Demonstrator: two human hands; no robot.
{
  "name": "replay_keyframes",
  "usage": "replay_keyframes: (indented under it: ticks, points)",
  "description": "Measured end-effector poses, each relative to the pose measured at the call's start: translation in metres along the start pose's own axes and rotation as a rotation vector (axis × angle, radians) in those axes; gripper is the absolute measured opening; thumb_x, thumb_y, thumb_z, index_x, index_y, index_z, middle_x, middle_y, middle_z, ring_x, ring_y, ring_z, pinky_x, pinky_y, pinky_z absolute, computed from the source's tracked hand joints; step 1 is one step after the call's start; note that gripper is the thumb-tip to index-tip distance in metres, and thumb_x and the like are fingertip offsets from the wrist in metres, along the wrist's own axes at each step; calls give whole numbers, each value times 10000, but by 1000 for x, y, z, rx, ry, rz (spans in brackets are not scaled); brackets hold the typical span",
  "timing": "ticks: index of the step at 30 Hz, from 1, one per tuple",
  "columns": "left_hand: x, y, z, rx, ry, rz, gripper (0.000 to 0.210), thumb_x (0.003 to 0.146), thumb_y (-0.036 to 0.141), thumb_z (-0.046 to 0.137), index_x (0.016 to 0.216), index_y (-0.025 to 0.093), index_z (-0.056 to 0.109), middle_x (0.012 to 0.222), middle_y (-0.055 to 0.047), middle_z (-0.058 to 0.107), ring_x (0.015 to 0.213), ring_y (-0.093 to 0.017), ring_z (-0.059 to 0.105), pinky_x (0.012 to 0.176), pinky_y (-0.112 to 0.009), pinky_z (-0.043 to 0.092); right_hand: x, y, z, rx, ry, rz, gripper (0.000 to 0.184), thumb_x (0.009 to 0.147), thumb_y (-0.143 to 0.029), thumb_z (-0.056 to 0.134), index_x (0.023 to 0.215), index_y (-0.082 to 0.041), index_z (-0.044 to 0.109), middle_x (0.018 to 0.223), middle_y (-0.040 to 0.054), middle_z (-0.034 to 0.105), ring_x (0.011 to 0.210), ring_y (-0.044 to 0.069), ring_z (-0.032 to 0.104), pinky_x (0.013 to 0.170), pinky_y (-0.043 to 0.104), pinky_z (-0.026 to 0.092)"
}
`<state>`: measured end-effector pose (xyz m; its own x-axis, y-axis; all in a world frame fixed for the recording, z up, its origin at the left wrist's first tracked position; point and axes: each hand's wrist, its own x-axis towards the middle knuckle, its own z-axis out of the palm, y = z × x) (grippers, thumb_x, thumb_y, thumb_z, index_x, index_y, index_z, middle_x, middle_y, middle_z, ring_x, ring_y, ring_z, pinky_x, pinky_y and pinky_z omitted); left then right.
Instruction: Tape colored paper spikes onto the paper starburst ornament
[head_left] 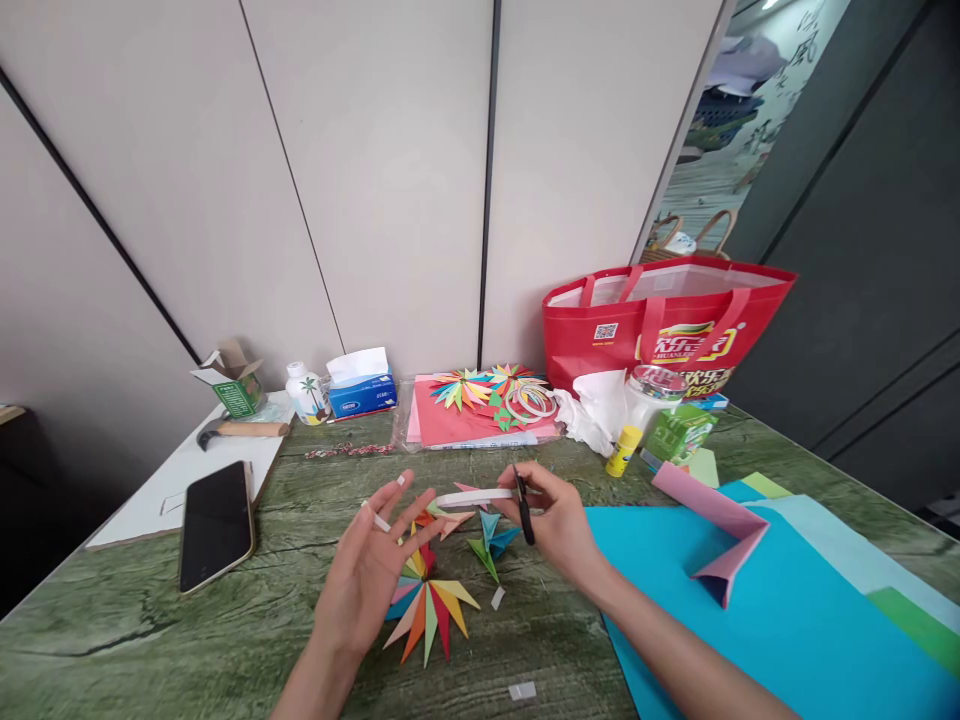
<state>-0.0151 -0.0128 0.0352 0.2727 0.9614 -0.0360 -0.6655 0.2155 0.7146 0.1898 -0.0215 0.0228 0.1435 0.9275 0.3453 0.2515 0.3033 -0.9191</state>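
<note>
My left hand (365, 570) is palm up with its fingers spread. Small white tape pieces (380, 520) stick to its fingers. My right hand (555, 520) grips black-handled scissors (524, 510) together with a narrow white band, apparently a tape roll (472, 497) seen edge-on. The band's far end comes close to my left fingertips; whether they touch I cannot tell. Below the hands lies a multicoloured folded-paper pinwheel (431, 605), partly hidden by my left hand. Behind it are loose folded-paper pieces (491, 540) in teal and green. Two white scraps (523, 691) rest on the table.
On the right are blue paper sheets (660, 600) with a folded pink strip (716, 510). A glue stick (623, 452), a red bag (600, 340) and finished paper stars (461, 388) stand behind. A phone (217, 525), hammer (244, 429) and tissue pack (363, 394) are at left.
</note>
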Motion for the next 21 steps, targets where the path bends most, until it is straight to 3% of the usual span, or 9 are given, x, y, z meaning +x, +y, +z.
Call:
replay_keyframes:
  ticks: [3, 7, 12, 18, 21]
  points:
    - [0, -1, 2, 104, 5, 30, 324, 850, 377, 437, 1143, 330, 566, 1443, -3, 324, 1184, -349, 447, 914, -522, 413, 6, -3, -8, -100, -33, -103, 211, 684, -351, 667, 770, -173, 593, 708, 31, 600, 610, 145, 513, 563, 242, 433]
    - [-1, -9, 3, 170, -28, 44, 433, 822, 448, 459, 1252, 409, 434, 1495, 14, 180, 1171, -333, 467, 929, -449, 406, 4, 4, -7, -210, -96, -161, 192, 699, -340, 655, 787, -172, 620, 683, 34, 603, 579, 143, 494, 531, 238, 409]
    - [-2, -17, -1, 267, -29, 94, 520, 786, 496, 484, 1288, 410, 378, 1502, -17, 147, 1186, -328, 453, 931, -405, 396, -2, 9, -1, -195, -129, -122, 182, 705, -330, 645, 791, -171, 631, 676, 33, 591, 601, 151, 504, 550, 239, 409]
    - [-4, -27, -6, 419, -6, 249, 631, 750, 480, 549, 1330, 355, 334, 1478, -84, 212, 1165, -324, 476, 994, -390, 314, -5, 0, 4, -209, -142, -122, 239, 698, -355, 654, 832, -157, 661, 617, 7, 527, 535, 119, 422, 483, 206, 339]
    - [-6, -28, -5, 494, -26, 263, 637, 758, 459, 552, 1337, 355, 309, 1472, -89, 216, 1169, -316, 474, 990, -393, 318, -6, -1, 6, -213, -143, -93, 254, 689, -367, 660, 818, -149, 660, 592, -12, 478, 528, 107, 386, 477, 194, 321]
